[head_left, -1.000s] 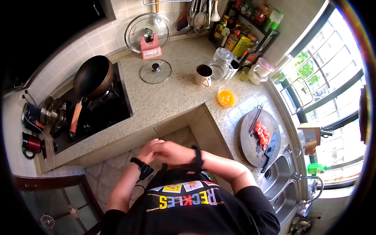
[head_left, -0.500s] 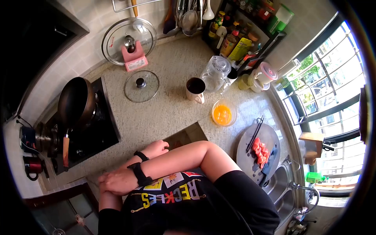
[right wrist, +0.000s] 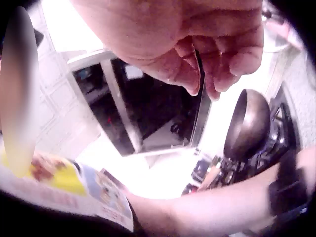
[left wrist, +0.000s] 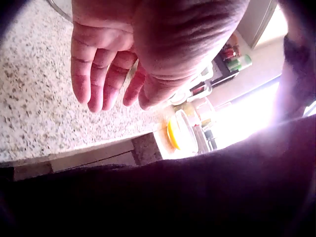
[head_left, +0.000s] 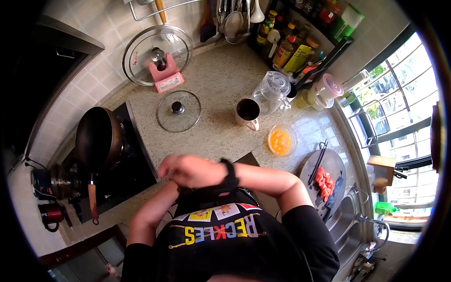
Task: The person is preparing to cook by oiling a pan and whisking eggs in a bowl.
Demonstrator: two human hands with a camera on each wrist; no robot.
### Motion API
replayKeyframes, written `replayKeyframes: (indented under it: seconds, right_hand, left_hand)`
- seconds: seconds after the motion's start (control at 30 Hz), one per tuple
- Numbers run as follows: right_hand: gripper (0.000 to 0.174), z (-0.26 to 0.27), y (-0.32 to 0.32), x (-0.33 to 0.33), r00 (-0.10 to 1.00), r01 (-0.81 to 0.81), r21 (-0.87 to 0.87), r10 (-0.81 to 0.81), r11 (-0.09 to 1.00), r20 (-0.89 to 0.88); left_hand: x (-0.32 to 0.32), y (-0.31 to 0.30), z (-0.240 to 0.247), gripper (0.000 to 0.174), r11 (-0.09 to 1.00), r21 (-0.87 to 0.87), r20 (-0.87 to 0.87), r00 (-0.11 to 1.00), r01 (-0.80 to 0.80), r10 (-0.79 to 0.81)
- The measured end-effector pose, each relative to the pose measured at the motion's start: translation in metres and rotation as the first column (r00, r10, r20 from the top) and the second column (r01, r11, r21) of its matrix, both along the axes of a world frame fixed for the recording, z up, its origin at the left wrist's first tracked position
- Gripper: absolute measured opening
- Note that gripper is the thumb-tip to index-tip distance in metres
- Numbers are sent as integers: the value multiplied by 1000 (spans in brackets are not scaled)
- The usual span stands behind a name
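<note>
My right hand (head_left: pixel 193 171) is raised over the counter's front edge, its fingers loosely bent and blurred. Beneath and behind it, my left hand is mostly hidden in the head view, its forearm (head_left: pixel 149 214) coming up from the lower left. In the left wrist view, the left hand (left wrist: pixel 123 54) hangs palm-in-view with relaxed fingers and holds nothing. The right wrist view has the right hand (right wrist: pixel 197 49) with fingers slightly bent; a thin dark strip shows between them, unclear whether object or gap. Whether the hands touch cannot be told.
A wok (head_left: pixel 97 139) sits on the stove at left. On the counter are a glass lid (head_left: pixel 179 117), a mug (head_left: pixel 247 123), a jug (head_left: pixel 272 91) and a bowl of eggs (head_left: pixel 281 141). Red meat (head_left: pixel 324 183), chopsticks and a knife lie on a round board beside the sink (head_left: pixel 346 244).
My right hand has lifted from the left forearm and moved up and right, now covering the left hand. The head view has shifted slightly.
</note>
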State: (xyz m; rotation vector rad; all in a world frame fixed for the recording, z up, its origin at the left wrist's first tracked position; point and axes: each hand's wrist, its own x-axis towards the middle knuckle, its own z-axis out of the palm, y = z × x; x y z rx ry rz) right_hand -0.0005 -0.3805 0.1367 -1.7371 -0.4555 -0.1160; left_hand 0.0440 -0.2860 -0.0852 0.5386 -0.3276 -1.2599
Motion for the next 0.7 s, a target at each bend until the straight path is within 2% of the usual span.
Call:
replayKeyframes:
  seconds: [0.03, 0.07, 0.1, 0.13, 0.17, 0.2, 0.23, 0.27, 0.3, 0.37, 0.43, 0.47, 0.5, 0.57, 0.63, 0.7]
  right_hand:
    - [24, -3, -21, -2, 997, 72, -57, -72, 996, -2]
    - [24, 7, -39, -10, 983, 148, -18, -149, 989, -111]
    - [23, 9, -57, -17, 955, 220, -48, -225, 974, -191]
    - [21, 2, -77, -23, 943, 263, -62, -271, 963, -195]
    - [19, 17, -92, -31, 902, 333, -85, -344, 939, -263]
    - [19, 22, -105, -37, 849, 401, -46, -390, 915, -355]
    - [17, 30, -114, -43, 800, 498, -6, -462, 867, -382]
    - [17, 39, -123, -44, 788, 542, 73, -477, 837, -388]
    - [20, 45, -132, -43, 765, 599, 181, -490, 780, -418]
    - [21, 47, -153, -30, 746, 657, 389, -486, 646, -455]
    - [22, 40, -178, -8, 752, 657, 558, -487, 507, -443]
    - [20, 28, -198, 4, 772, 630, 584, -494, 512, -400]
    - [19, 29, -206, 16, 754, 650, 598, -498, 469, -429]
    - [15, 16, -236, 45, 722, 681, 625, -490, 380, -489]
    - [10, 12, -264, 74, 718, 686, 699, -335, 199, -609]
    - [8, -9, -309, 104, 758, 648, 753, -194, 111, -623]
  left_hand:
    - [14, 1, 32, 27, 989, 13, 752, 653, -145, 86]
    - [26, 5, 61, 21, 963, -96, 987, -147, -252, 60]
    - [38, 14, 78, 23, 821, 560, 827, 123, -110, -548]
    - [45, 23, 75, 24, 851, 500, 864, 163, -163, -476]
    - [48, 34, 72, 25, 871, 441, 893, 201, -215, -402]
    - [53, 43, 73, 25, 873, 438, 894, 202, -213, -399]
    - [58, 52, 76, 25, 871, 428, 895, 249, -243, -370]
    - [61, 59, 78, 25, 866, 419, 893, 294, -273, -340]
    - [64, 65, 79, 25, 869, 415, 895, 294, -269, -336]
    - [67, 76, 82, 24, 844, 452, 867, 366, -288, -340]
    - [68, 79, 84, 24, 851, 437, 875, 356, -291, -327]
    - [69, 83, 87, 24, 855, 423, 884, 346, -299, -316]
    - [70, 85, 93, 24, 853, 422, 884, 347, -307, -312]
    - [68, 85, 110, 26, 871, 376, 912, 295, -317, -286]
    - [69, 91, 115, 26, 864, 376, 915, 281, -336, -289]
    - [68, 99, 117, 27, 853, 381, 916, 269, -356, -297]
